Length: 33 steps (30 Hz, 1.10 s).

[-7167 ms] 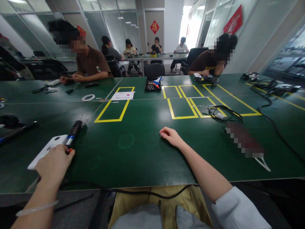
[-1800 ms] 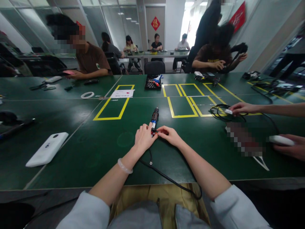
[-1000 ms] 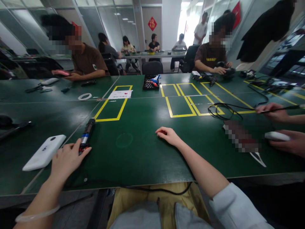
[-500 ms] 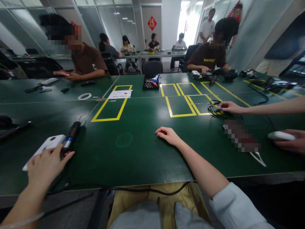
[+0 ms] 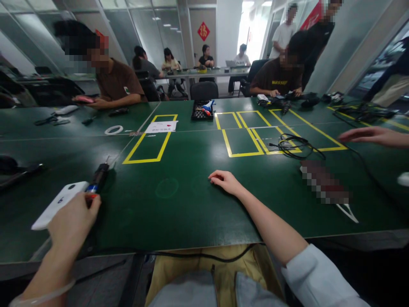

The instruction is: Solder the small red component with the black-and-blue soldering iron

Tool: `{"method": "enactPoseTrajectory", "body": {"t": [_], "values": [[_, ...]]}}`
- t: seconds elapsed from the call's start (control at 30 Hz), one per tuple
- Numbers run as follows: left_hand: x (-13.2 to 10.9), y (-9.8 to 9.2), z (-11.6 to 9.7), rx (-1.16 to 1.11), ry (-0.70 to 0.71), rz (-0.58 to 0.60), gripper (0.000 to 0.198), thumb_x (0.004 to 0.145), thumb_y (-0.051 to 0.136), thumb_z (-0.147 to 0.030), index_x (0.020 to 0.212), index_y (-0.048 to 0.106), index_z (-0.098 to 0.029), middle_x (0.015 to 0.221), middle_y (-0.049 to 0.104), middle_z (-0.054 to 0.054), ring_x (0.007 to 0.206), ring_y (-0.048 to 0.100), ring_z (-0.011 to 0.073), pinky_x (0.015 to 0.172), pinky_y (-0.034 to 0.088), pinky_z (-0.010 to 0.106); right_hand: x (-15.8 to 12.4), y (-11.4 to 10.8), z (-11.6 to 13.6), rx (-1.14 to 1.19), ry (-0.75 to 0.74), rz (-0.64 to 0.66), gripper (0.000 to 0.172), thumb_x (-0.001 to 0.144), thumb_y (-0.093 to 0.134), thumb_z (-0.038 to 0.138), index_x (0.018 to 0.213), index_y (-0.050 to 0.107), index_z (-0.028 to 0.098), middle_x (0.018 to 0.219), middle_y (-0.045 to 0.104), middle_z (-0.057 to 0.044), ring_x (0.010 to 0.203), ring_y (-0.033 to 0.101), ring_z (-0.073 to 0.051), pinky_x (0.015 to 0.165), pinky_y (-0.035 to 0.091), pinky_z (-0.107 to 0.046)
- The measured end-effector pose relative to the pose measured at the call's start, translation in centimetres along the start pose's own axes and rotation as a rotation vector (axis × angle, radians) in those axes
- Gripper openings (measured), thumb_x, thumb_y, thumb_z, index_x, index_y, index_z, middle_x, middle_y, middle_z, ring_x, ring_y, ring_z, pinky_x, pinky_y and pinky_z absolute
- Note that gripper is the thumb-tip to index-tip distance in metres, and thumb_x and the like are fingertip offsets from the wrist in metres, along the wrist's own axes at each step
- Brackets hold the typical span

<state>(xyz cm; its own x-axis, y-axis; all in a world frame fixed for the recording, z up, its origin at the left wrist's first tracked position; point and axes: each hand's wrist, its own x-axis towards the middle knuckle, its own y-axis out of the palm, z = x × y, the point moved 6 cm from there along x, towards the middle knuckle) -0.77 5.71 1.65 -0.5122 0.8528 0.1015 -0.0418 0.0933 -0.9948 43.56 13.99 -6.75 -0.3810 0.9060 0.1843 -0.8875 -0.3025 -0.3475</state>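
My left hand (image 5: 73, 219) is closed around the rear end of an electric screwdriver (image 5: 101, 174), a dark cylinder with a blue band and a thin bit at its far end. The screwdriver lies on the green table, bit pointing away from me. Just left of it is a flat white box (image 5: 59, 205) with a dark round spot, partly behind my hand. My right hand (image 5: 226, 181) rests on the tabletop near the middle, fingers curled in, and no object shows in it.
Yellow tape rectangles (image 5: 159, 159) mark the table. Further off are a white sheet (image 5: 161, 126), a tape roll (image 5: 113, 129) and a black tray (image 5: 197, 114). At right lie a coiled black cable (image 5: 292, 147), a blurred-out dark item (image 5: 329, 183) and a co-worker's hand (image 5: 361, 134).
My left hand has shifted a little right and closed its fingers around the screwdriver's rear end. My right hand has stayed put. The co-worker's hands at right have drawn away from the cable.
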Motion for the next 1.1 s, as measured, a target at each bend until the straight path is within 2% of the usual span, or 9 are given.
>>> {"method": "enactPoseTrajectory", "body": {"t": [0.07,0.17,0.33,0.47,0.6,0.73,0.87,1.0,1.1], "values": [[-0.3,0.1,-3.0,-0.109,0.118,0.02,0.047,0.085,0.039,-0.054,0.111,0.056,-0.019,0.102,0.066,0.011,0.089,0.061,0.0282,0.076,0.046,0.037,0.0,0.0,0.0,-0.001,0.001,0.001,0.022,0.085,0.056,0.028,0.097,0.068,0.014,0.08,0.069,-0.004,0.071,0.061,-0.014,0.07,0.046,-0.026],[-1.9,0.5,-10.1,-0.523,0.431,0.147,0.04,0.084,0.047,-0.049,0.108,0.056,-0.018,0.098,0.068,0.006,0.092,0.063,0.0197,0.085,0.045,0.03,-0.1,0.1,0.1,0.008,0.006,0.004,0.022,0.085,0.056,0.028,0.097,0.068,0.014,0.08,0.069,-0.005,0.072,0.062,-0.014,0.071,0.047,-0.027],[-6.5,1.5,-22.6,-0.92,0.762,0.544,0.046,0.086,0.047,-0.048,0.116,0.057,-0.015,0.086,0.063,0.004,0.08,0.059,0.016,0.079,0.046,0.03,0.0,0.0,0.1,0.087,0.021,0.019,0.023,0.084,0.058,0.031,0.098,0.066,0.014,0.08,0.068,-0.005,0.071,0.061,-0.014,0.071,0.048,-0.028],[-8.7,3.0,-28.7,-1.086,0.842,0.82,0.057,0.083,0.053,-0.042,0.134,0.045,-0.015,0.077,0.057,0.0,0.071,0.054,0.013,0.071,0.044,0.028,0.1,-0.1,0.3,0.258,0.005,0.03,0.032,0.082,0.062,0.035,0.106,0.06,0.015,0.079,0.067,-0.003,0.066,0.06,-0.013,0.069,0.049,-0.028],[-9.4,5.3,-30.7,-1.152,0.826,0.994,0.066,0.082,0.057,-0.036,0.141,0.038,-0.015,0.069,0.054,-0.003,0.067,0.052,0.0114,0.066,0.04,0.026,0.1,0.2,0.7,0.364,-0.008,0.068,0.034,0.078,0.067,0.04,0.101,0.06,0.016,0.08,0.067,-0.003,0.069,0.062,-0.013,0.069,0.049,-0.027],[-9.2,6.6,-30.7,-1.217,0.742,0.984,0.064,0.082,0.057,-0.036,0.14,0.041,-0.013,0.069,0.056,-0.002,0.065,0.051,0.0103,0.065,0.038,0.025,0.0,0.8,1.1,0.379,-0.009,0.096,0.03,0.079,0.067,0.043,0.089,0.059,0.016,0.079,0.069,-0.004,0.07,0.063,-0.014,0.068,0.049,-0.028],[-9.1,7.1,-30.6,-1.281,0.684,0.953,0.06,0.083,0.057,-0.039,0.135,0.046,-0.012,0.066,0.057,-0.002,0.061,0.052,0.0097,0.062,0.039,0.024,0.1,1.0,0.8,0.372,-0.014,0.08,0.029,0.079,0.068,0.042,0.089,0.058,0.016,0.076,0.067,-0.002,0.068,0.06,-0.013,0.068,0.048,-0.027],[-8.8,7.6,-30.3,-1.304,0.554,0.901,0.043,0.078,0.063,-0.044,0.105,0.059,-0.011,0.065,0.061,0.0,0.057,0.054,0.0089,0.061,0.042,0.023,0.2,0.7,0.3,0.287,-0.03,0.038,0.027,0.081,0.065,0.039,0.094,0.057,0.017,0.078,0.062,0.0,0.065,0.055,-0.011,0.064,0.045,-0.025],[-8.8,7.9,-30.1,-1.332,0.483,0.901,0.036,0.073,0.07,-0.045,0.083,0.058,-0.012,0.069,0.064,0.002,0.06,0.058,0.009,0.065,0.046,0.024,0.2,0.4,0.3,0.166,-0.058,0.001,0.024,0.081,0.064,0.037,0.094,0.057,0.018,0.077,0.059,0.001,0.064,0.052,-0.011,0.062,0.043,-0.024]]}}
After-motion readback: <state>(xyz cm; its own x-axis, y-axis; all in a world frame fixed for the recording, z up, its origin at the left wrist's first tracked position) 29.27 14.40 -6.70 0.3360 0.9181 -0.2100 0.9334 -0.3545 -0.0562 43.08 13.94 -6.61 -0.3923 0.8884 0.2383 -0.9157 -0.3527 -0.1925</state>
